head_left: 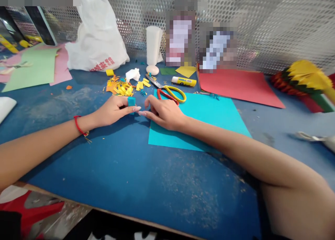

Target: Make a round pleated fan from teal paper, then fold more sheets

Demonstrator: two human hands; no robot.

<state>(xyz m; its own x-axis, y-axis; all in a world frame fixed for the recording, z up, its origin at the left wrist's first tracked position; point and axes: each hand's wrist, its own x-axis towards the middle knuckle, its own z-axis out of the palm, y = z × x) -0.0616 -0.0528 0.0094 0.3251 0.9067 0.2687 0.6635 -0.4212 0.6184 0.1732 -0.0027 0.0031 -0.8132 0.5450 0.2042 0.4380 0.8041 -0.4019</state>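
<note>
Paper folded into a small teal piece (131, 101) stands on edge between the thumb and fingers of the left hand (113, 110), which is closed on it from the side, low over the blue table (110, 177). The piece sits at the tips of that hand, just to the left of the right hand (164, 113), whose long-nailed fingertips (142, 113) meet those of the left hand right below the piece. The right hand lies palm down with bent fingers on the near left corner of a teal sheet (209, 117); whether it pinches anything cannot be told. A red bracelet (78, 125) circles the left wrist. Just behind the right hand lie scissors (171, 92) with yellow and red handles, and beyond them a yellow glue stick (183, 81). Behind the left hand spreads a heap of yellow and orange scraps (121, 88). Farther right a red sheet (238, 85) lies flat; a white plastic bag (97, 41) stands at the back left.
</note>
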